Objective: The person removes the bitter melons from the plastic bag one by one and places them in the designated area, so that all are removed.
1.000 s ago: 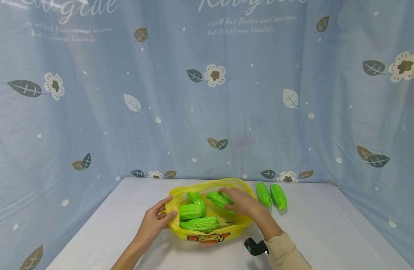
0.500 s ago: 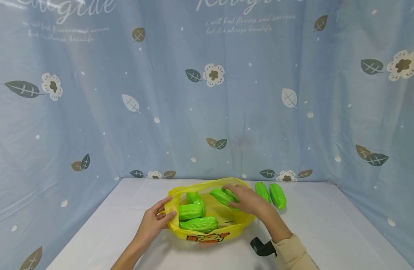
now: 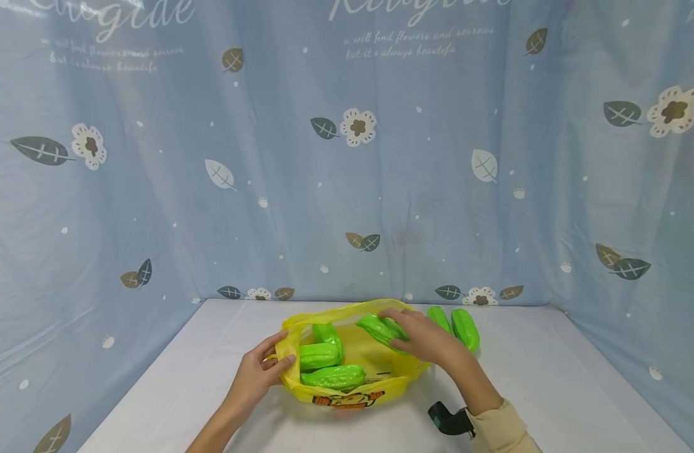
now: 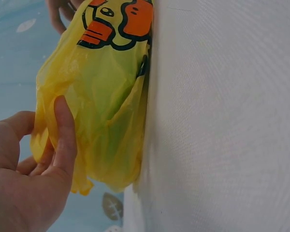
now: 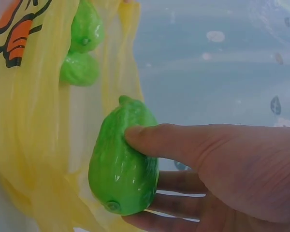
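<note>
A yellow plastic bag (image 3: 304, 393) with an orange cartoon print lies with its mouth spread wide. My left hand (image 3: 260, 370) pinches the left edge of that mouth, thumb on one side and fingers on the other, as the left wrist view shows up close. Over the right part of the opening, my right hand (image 3: 428, 336) grips a glossy green bitter melon (image 5: 121, 164) between thumb and fingers. Inside the bag, at its left, are more bitter melons: one at the front (image 3: 334, 377), one behind it (image 3: 319, 356) and one at the back (image 3: 326, 335).
Two more green bitter melons, one near the bag (image 3: 438, 318) and one farther right (image 3: 465, 329), lie on the white table (image 3: 550, 377); my right arm partly covers them. A black wrist device (image 3: 450, 420) hangs by the right sleeve. A blue patterned curtain (image 3: 290, 220) stands behind.
My right hand has drawn the held bitter melon to the right and slightly up over the bag's opening. The left hand and the bag have stayed in place.
</note>
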Available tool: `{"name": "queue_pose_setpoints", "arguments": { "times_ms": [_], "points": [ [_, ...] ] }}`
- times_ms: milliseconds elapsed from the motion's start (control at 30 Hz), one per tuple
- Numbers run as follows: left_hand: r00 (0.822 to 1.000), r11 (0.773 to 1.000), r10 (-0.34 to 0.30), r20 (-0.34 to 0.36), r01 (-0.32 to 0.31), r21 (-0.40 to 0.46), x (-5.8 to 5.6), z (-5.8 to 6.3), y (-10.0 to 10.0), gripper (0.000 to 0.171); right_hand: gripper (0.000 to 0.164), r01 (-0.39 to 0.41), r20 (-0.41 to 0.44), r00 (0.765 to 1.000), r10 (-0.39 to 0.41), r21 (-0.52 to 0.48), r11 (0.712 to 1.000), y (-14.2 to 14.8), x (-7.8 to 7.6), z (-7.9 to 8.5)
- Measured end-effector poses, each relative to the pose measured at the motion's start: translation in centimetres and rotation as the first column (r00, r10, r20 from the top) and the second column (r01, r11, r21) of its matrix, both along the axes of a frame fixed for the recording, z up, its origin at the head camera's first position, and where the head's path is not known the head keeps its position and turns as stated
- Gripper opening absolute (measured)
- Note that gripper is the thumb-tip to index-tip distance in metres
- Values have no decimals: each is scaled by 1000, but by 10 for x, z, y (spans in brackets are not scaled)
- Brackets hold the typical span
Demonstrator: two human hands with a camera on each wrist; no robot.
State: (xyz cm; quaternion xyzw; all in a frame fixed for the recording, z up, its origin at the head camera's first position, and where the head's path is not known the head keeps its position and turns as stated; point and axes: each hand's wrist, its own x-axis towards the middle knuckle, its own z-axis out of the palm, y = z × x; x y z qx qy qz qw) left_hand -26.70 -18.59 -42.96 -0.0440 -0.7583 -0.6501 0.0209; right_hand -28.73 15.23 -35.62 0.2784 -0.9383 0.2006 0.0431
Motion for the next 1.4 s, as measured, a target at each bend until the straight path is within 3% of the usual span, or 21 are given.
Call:
{"name": "queue_pose_setpoints", "arguments": {
  "times_ms": [567,833,1400],
  "points": [
    [1000,1000,2,-15,-2,-8,1,-1,0,62,56,19,-48,999,-19,5,1000,15,11,10],
    [1000,1000,2,-19,-2,-8,0,-1,0,62,58,73,-27,997,-74,-14,997,23,16,17],
    [1000,1000,4,-9,-4,-12,0,-1,0,61,56,78,-81,993,-81,-44,996,51,16,20]
  ]
}}
